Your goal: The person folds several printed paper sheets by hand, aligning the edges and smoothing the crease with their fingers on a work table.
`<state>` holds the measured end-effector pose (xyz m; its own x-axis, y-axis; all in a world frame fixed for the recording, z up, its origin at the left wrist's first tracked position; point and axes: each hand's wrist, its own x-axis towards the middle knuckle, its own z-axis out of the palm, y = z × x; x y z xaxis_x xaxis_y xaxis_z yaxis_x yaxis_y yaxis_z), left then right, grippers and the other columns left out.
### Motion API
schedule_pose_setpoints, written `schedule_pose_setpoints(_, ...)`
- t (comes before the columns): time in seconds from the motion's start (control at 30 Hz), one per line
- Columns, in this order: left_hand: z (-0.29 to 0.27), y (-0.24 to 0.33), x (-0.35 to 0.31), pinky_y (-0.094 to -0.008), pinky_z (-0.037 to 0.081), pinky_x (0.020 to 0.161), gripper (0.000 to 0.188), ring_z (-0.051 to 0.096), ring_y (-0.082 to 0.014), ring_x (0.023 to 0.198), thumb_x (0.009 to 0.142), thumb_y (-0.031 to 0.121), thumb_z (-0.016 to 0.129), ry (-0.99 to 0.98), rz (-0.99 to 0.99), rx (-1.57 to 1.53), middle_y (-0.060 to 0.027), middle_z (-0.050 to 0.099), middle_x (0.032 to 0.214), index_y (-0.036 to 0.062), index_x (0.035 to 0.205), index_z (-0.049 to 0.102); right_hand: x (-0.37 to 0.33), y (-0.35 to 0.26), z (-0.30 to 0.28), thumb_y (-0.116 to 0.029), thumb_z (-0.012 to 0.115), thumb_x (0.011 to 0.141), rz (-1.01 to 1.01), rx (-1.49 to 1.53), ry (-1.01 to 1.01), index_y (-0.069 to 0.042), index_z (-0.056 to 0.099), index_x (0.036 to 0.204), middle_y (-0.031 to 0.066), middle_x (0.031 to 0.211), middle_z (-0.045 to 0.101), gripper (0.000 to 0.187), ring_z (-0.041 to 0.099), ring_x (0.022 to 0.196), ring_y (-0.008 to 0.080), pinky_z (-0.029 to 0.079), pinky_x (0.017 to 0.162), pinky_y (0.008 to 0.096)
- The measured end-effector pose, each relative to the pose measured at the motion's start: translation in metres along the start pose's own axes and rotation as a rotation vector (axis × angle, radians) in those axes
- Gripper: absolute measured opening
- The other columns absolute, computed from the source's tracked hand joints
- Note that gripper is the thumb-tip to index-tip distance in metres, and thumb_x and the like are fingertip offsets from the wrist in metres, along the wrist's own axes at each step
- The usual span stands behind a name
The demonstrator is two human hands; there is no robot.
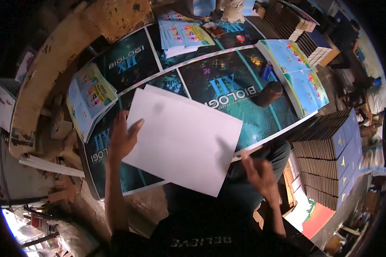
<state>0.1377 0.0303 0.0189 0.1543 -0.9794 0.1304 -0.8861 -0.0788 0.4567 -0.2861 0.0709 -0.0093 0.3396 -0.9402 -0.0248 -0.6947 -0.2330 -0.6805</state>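
Observation:
A white sheet of paper (184, 137) lies tilted over the dark printed sheets, with another white edge showing from under its far side. My left hand (124, 135) grips the paper's left edge, thumb on top and fingers beneath. Off the lower right corner, apart from the paper, is my right hand (259, 173), slightly blurred. Its index finger points forward and the others are loosely bent, with nothing seen in them. A shadow of this hand falls on the paper.
Dark printed cover sheets (203, 81) spread over the work surface. Stacks of light blue printed sheets stand at left (88, 103), far middle (182, 36) and right (294, 75). A brown rounded block (269, 94) and small blue box (266, 72) sit nearby. Dark blue bound books (326, 158) are piled right.

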Motion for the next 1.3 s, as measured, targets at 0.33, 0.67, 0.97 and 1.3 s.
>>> schedule_pose_setpoints(0.33,-0.021,0.01,-0.018,-0.0425,0.053,0.079,0.059,0.068,-0.0339,0.09,0.079,0.035,0.082,-0.048,-0.174,-0.355,-0.0212,0.067,0.1,-0.0008,0.114,0.051,0.008,-0.058,-0.003,-0.024,0.069,0.094,0.441,0.903,-0.152,0.003,0.067,0.117,0.0037,0.092,0.07,0.036,0.059,0.079,0.0078,0.046,0.073,0.0243)
schedule_pose_setpoints(0.67,-0.043,0.025,-0.06,-0.0334,0.052,0.084,0.06,0.064,-0.0188,0.093,0.071,0.015,0.085,0.316,-0.15,-0.823,-0.0097,0.066,0.105,-0.0029,0.12,0.055,0.064,-0.082,-0.044,-0.005,0.068,0.091,-0.168,0.525,0.076,0.001,0.066,0.116,0.0163,0.101,0.072,0.026,0.07,0.094,0.0206,0.058,0.081,0.033)
schedule_pose_setpoints(0.97,0.002,0.028,-0.078,-0.0354,0.048,0.088,0.046,0.057,-0.0192,0.099,0.085,0.009,0.074,0.479,-0.167,-1.021,-0.0108,0.06,0.11,-0.0014,0.124,0.053,0.105,-0.059,-0.037,-0.008,0.079,0.082,-0.311,0.686,0.091,0.004,0.056,0.126,0.0134,0.112,0.069,0.051,0.066,0.104,0.0187,0.053,0.093,0.0346)
schedule_pose_setpoints(1.3,0.02,0.034,-0.084,-0.0367,0.049,0.088,0.045,0.058,-0.0213,0.104,0.082,0.005,0.078,0.615,-0.069,-0.807,-0.0126,0.061,0.111,-0.0035,0.12,0.055,0.088,-0.042,-0.005,0.001,0.079,0.08,-0.18,0.557,0.221,0.005,0.068,0.102,0.0127,0.106,0.07,0.026,0.066,0.095,0.0175,0.051,0.086,0.0306)
